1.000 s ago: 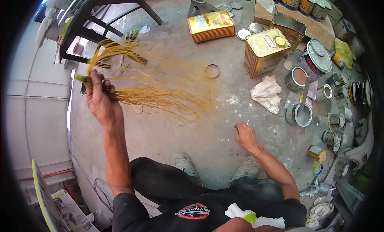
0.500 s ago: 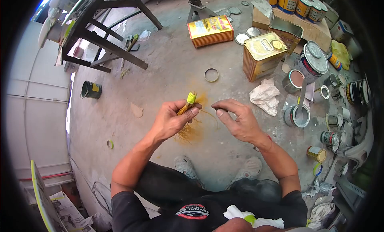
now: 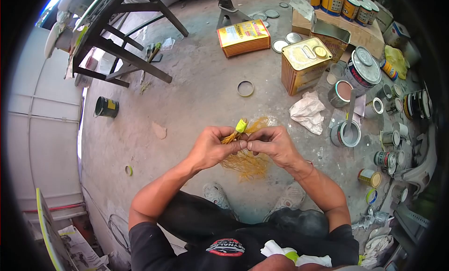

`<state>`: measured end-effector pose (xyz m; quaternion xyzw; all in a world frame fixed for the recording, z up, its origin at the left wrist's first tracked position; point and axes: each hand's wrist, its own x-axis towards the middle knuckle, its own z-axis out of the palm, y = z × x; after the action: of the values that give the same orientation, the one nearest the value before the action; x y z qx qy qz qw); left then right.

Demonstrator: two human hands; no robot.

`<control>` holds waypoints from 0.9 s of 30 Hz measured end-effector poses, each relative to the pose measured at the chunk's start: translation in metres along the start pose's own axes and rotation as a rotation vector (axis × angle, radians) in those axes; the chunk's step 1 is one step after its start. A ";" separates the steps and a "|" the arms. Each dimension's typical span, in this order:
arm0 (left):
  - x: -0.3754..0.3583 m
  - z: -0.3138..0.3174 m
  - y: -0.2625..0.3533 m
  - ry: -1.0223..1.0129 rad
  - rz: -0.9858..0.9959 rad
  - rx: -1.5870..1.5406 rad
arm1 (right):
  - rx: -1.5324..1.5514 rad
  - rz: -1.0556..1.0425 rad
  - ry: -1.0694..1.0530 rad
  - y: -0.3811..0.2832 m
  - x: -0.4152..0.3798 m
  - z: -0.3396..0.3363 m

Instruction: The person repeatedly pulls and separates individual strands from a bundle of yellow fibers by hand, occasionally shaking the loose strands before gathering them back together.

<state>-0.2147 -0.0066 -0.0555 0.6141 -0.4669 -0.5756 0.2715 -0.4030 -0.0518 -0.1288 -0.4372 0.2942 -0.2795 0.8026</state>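
A bundle of thin yellow-brown strands (image 3: 248, 166) is held low over the floor, with bright yellow-green tape (image 3: 241, 125) wrapped around its upper end. My left hand (image 3: 216, 145) is closed on the bundle just below the tape. Against its thumb, my right hand (image 3: 276, 144) pinches at the strands, fingertips together; exactly which strands it grips is hidden. Loose ends fan out below both hands and up behind the right fingers.
Ahead lies a round lid (image 3: 245, 88). A yellow thinner can (image 3: 244, 37) and an upright metal can (image 3: 306, 67) stand farther off. To the right are a crumpled white cloth (image 3: 307, 113), an open paint can (image 3: 346, 134) and several others. A dark trestle (image 3: 133, 60) stands at left.
My right hand has moved left and closed at the bundle beside my left hand. My left hand has shifted slightly right and down with the bundle, whose strands now spread wider.
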 end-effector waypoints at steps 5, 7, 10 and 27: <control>0.000 0.000 -0.004 0.007 0.012 0.026 | 0.067 -0.017 0.012 0.004 0.002 0.001; 0.003 0.001 -0.008 0.087 0.036 -0.034 | -0.046 -0.082 -0.009 0.005 0.004 0.002; 0.007 -0.010 0.001 0.281 0.105 -0.147 | -0.115 -0.022 0.066 0.002 0.003 0.003; 0.007 -0.007 -0.008 0.074 0.058 -0.040 | -0.005 0.100 -0.158 -0.007 0.006 -0.002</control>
<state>-0.2066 -0.0111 -0.0639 0.6157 -0.4625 -0.5535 0.3173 -0.4015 -0.0606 -0.1251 -0.4448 0.2519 -0.2029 0.8352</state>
